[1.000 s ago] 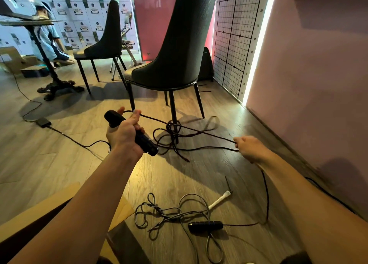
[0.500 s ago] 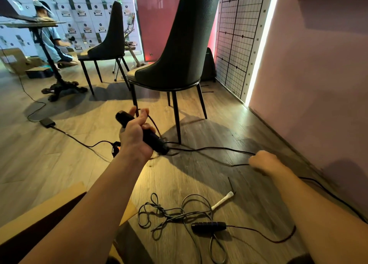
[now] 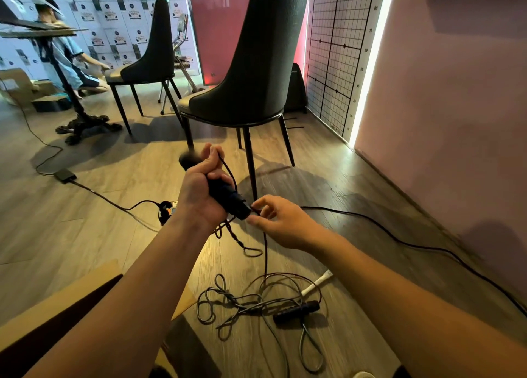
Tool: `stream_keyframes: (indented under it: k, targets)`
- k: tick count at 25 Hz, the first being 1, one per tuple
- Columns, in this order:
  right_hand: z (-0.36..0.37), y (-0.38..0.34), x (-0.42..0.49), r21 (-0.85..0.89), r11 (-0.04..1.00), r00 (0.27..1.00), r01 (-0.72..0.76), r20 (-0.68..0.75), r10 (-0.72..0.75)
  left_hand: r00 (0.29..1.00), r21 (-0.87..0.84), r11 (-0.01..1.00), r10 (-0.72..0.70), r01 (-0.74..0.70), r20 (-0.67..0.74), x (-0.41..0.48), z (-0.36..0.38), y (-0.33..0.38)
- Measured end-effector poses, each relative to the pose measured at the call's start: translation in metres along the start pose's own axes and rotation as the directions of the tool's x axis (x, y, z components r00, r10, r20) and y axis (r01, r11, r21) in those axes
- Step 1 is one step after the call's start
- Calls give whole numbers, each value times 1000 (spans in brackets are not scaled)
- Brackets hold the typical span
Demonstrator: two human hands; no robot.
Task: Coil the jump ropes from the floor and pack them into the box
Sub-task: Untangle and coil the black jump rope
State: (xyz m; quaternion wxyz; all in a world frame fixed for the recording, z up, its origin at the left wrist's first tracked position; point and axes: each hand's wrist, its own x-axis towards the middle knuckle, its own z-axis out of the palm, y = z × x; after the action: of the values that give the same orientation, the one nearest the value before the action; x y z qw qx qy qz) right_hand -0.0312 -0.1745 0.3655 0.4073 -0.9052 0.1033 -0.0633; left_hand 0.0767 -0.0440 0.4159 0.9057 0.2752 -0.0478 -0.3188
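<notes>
Wooden floor (image 3: 328,183), left hand (image 3: 199,195) gripping black handle (image 3: 228,197), right hand (image 3: 281,223) pinching cord (image 3: 370,220)

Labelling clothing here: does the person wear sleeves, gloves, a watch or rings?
No. The left forearm and right forearm are bare to the frame's edge, with no sleeve in view. The left hand and right hand are ungloved; no watch, band or ring shows.

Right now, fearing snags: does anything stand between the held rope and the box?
Nothing visible between the handle in the left hand and the box. A chair leg stands just behind the handle; whether the cord catches there is unclear.
</notes>
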Motion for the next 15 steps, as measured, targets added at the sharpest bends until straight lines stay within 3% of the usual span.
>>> stream_keyframes:
  k: [3,4,6,9,12,15]
  targets:
    - [-6,1,1,57,991,993,119,-19,-118,1000,-6,1000,14,-14,-4,0,-1,5]
    - [-14,1,-1,128,986,994,109,-36,-105,999,-18,999,44,-45,-31,1,-2,12]
    - [-37,13,-3,187,982,977,27,-211,13,987,-33,992,115,-120,-115,3,-6,28]
    - [-64,50,-1,169,960,837,-224,-471,278,963,0,989,143,-147,-230,3,-14,31]
    - [-73,89,-3,174,868,704,-465,-521,482,944,-1,985,166,-173,-286,6,-17,29]
    - [-89,132,-29,274,701,535,-658,-486,692,911,-103,960,210,-261,-356,9,-28,52]
